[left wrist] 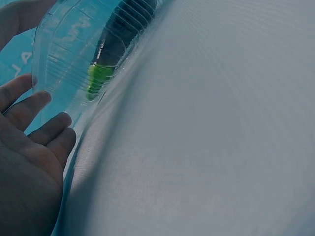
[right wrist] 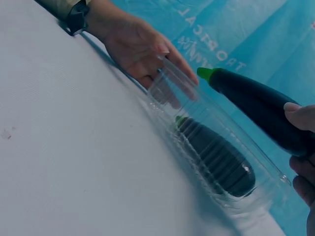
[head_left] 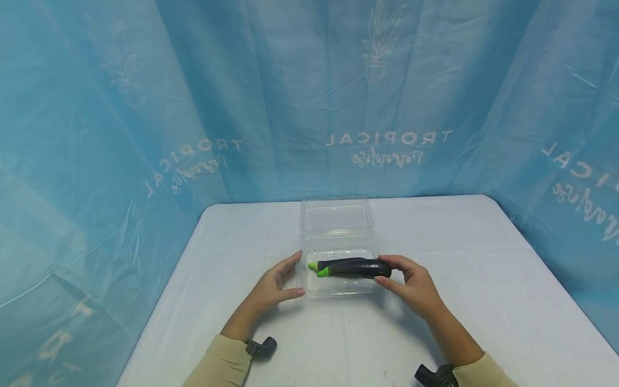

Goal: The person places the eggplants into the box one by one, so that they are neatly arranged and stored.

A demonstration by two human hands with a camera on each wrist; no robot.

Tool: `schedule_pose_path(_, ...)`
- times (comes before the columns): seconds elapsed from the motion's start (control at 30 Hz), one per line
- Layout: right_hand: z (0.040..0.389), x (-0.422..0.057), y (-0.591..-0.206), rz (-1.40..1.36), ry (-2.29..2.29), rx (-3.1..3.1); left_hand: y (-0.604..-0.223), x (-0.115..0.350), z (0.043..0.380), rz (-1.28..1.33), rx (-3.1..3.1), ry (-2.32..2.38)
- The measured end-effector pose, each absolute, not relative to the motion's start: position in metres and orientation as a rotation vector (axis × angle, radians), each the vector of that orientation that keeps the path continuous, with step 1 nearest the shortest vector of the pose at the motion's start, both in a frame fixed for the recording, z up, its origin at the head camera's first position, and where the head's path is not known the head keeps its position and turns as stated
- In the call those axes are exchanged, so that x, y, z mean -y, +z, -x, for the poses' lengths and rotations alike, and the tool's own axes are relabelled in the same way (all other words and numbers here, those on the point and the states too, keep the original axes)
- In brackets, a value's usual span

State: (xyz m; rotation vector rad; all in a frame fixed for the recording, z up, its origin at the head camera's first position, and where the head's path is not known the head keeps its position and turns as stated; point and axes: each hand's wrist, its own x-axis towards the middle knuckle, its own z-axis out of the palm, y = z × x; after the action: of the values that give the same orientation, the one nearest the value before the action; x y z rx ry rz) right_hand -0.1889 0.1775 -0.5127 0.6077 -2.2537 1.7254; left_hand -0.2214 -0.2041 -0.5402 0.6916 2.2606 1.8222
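Observation:
A clear plastic clamshell box (head_left: 321, 292) lies unfolded on the table, its lid turned to the back. One dark purple eggplant (right wrist: 216, 157) with a green stem lies inside the box tray, seen through its ribbed wall in the right wrist view. Above it, my right hand (head_left: 415, 287) grips a second eggplant (right wrist: 258, 105) by its thick end, thumb on the near side, the green stem pointing left. My left hand (head_left: 270, 286) is at the box's left side, fingers extended and spread, fingertips right at the wall.
Behind the tray, the flat lid (head_left: 337, 217) reaches toward the table's back edge. A white cloth covers the table (head_left: 232, 252). Blue printed curtains (head_left: 290, 107) hang behind and at both sides. Dark wrist cameras (head_left: 261, 348) sit by both sleeves.

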Motion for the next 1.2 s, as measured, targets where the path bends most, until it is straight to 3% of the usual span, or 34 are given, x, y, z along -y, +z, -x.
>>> schedule_pose_path(0.57, 0.191, -0.167, -0.522, -0.739, 1.293, 2.363, -0.543, 0.202, 0.223, -0.686, -2.27, 1.812)
schedule_pose_path(1.2, 0.195, -0.152, -0.525, -0.789, 1.184, 2.377, -0.546, 0.203, 0.224, -0.699, -2.27, 1.814)
